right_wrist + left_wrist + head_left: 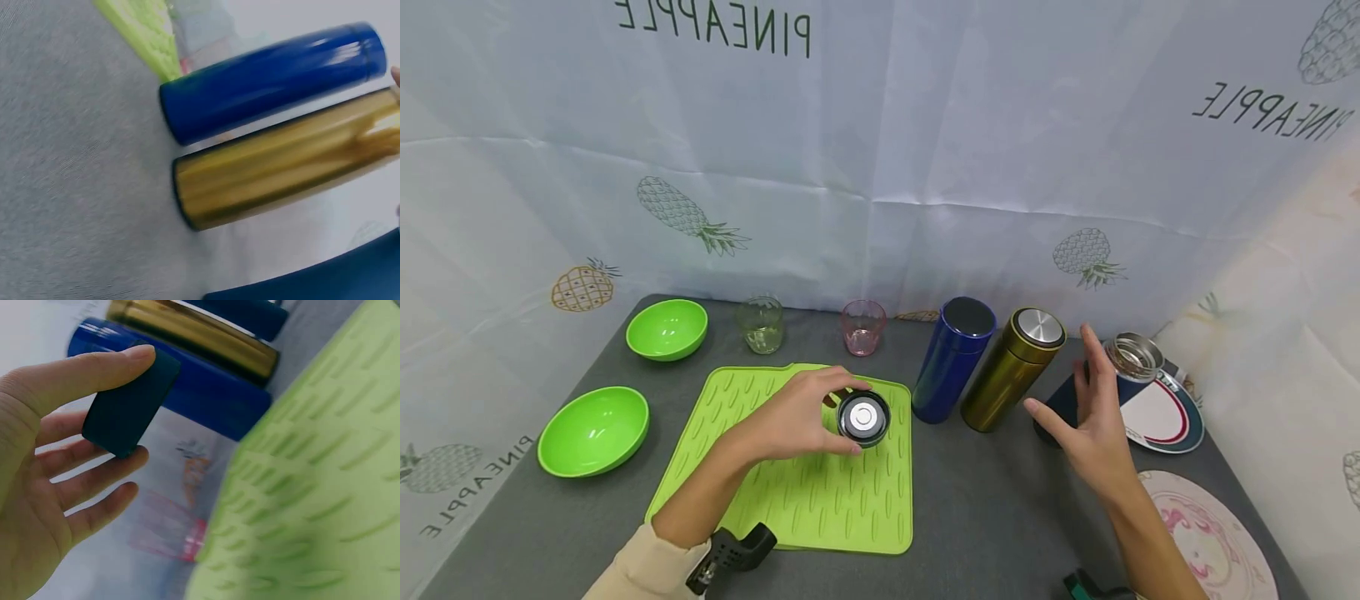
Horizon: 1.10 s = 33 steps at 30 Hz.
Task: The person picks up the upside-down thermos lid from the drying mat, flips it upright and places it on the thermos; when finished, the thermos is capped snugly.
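My left hand pinches a dark thermos lid above the green mat, its underside turned up toward the head camera. In the left wrist view the lid sits between thumb and fingertips. A dark navy thermos stands at the right without a lid, its steel mouth showing. Right beside it, my right hand has thumb and index finger spread apart; part of the thermos is hidden behind it. A gold thermos and a blue thermos, both capped, stand to its left.
Two green bowls are at the left. A greenish glass and a pink glass stand at the back. At the right lie a dark-rimmed plate and a pink-patterned plate. A pineapple-print curtain closes off the back.
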### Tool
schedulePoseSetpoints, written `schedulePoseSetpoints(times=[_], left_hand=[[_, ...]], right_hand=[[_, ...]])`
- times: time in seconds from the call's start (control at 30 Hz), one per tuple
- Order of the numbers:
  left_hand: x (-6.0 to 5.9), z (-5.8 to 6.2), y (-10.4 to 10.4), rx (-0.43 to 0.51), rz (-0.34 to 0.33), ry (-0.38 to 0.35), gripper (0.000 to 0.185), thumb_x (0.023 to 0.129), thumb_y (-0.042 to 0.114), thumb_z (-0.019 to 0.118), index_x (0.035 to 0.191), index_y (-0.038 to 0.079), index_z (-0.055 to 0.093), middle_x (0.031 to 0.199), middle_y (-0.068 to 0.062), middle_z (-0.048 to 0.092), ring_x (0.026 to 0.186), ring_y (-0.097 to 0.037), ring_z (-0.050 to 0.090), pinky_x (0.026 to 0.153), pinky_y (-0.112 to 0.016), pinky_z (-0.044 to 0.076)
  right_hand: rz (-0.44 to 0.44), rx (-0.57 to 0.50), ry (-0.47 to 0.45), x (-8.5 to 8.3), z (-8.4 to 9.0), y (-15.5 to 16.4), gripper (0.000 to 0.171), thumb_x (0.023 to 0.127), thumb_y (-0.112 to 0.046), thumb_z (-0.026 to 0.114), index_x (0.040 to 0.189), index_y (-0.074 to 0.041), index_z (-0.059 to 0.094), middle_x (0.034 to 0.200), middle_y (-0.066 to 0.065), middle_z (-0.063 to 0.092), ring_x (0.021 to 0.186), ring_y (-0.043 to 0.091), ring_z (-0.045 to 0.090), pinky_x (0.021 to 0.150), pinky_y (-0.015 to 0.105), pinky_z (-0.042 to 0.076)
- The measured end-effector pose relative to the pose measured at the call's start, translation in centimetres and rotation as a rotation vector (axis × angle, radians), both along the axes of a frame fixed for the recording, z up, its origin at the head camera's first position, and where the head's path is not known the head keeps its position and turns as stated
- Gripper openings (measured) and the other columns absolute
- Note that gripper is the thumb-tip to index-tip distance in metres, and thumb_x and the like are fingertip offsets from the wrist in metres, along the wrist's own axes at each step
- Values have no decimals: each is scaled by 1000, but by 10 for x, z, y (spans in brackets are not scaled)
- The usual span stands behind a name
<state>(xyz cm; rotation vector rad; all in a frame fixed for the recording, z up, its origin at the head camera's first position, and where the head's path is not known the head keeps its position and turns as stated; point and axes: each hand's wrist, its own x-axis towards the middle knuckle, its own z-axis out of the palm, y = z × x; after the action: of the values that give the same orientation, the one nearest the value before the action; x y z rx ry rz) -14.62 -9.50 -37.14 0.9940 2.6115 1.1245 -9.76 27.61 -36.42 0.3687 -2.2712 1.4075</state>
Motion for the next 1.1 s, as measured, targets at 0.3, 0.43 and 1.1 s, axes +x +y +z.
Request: schedulePoseSetpoints(times=[0.3, 0.43, 1.1], left_hand=[[8, 26, 2, 129, 0, 115, 71, 73, 28, 92, 138, 19, 65, 130, 7, 67, 120, -15, 65, 99, -46, 56], [10, 30, 12, 191, 7, 172, 72, 72, 28, 93, 137, 16, 66, 127, 4, 68, 117, -14, 66, 97, -44, 56], [7, 11, 43, 249, -32, 234, 70, 67, 21, 97, 131, 11, 68, 126, -2, 70, 117, -17, 69, 97, -39, 58]], right_hand=[[203, -109, 330, 8, 9, -22, 72, 77, 21, 74, 141, 20, 43, 155, 20, 43, 147, 25, 42, 120, 23, 37], [378, -142, 297, 4, -2, -40, 64, 80, 19, 73, 138, 22, 44, 148, 22, 49, 137, 23, 53, 112, 27, 48], [519, -181, -183, -6, -29, -79, 47, 97, 9, 58, 144, 7, 51, 134, -13, 65, 113, 4, 71, 92, 23, 60]])
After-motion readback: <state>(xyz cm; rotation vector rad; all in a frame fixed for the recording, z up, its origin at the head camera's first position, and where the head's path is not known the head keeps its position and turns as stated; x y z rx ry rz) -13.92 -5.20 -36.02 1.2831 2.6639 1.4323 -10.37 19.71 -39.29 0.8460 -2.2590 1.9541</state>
